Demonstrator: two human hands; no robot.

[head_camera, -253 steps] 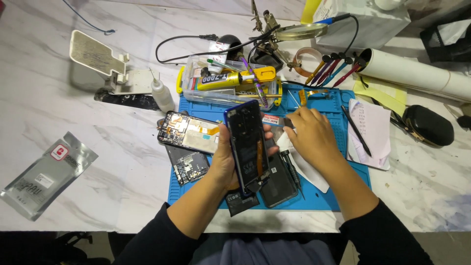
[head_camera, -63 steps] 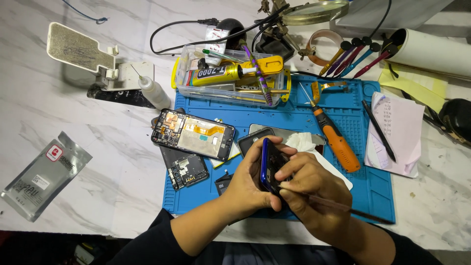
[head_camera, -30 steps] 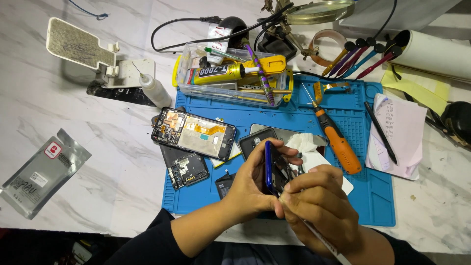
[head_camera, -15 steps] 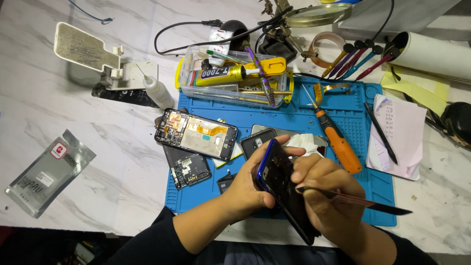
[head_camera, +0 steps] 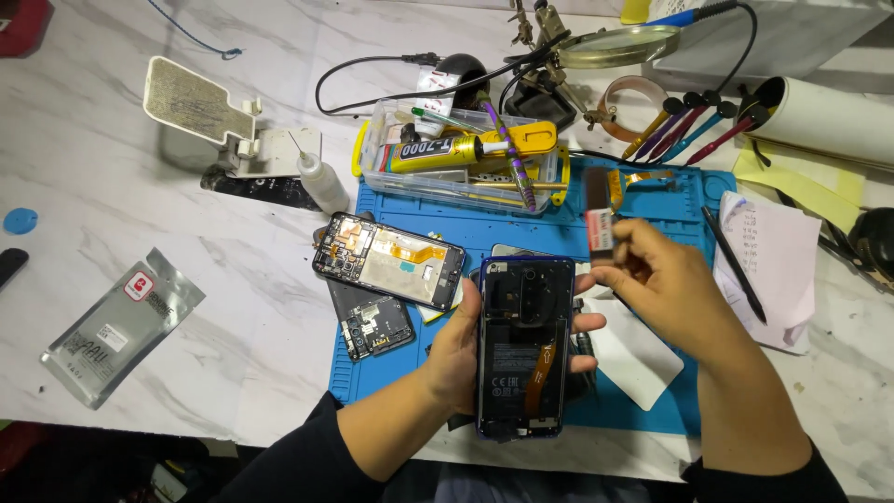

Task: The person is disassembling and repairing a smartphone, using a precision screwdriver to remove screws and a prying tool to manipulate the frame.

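Observation:
My left hand (head_camera: 458, 346) grips an opened phone (head_camera: 523, 346) with a blue frame. Its back is off, so the battery and an orange flex cable show. The phone lies flat, facing up, over the blue work mat (head_camera: 484, 228). My right hand (head_camera: 666, 284) is raised just right of the phone's top end. Between its fingertips it pinches a small flat piece (head_camera: 599, 219), dark above and white with red below. Under that hand a white sheet (head_camera: 638, 359) rests on the mat.
A second stripped phone frame (head_camera: 389, 261) and a small circuit board (head_camera: 377, 326) lie left of the phone. Behind are a clear box (head_camera: 461, 182) with a glue tube, a magnifier (head_camera: 615, 45), a white stand (head_camera: 200, 107), a small bottle (head_camera: 321, 182), a silver pouch (head_camera: 121, 326) and a notepad with pen (head_camera: 768, 251).
The phone has turned from tilted on edge to flat, open side up. My right hand has let go of the thin pointed tool, risen, and now pinches a small flat piece.

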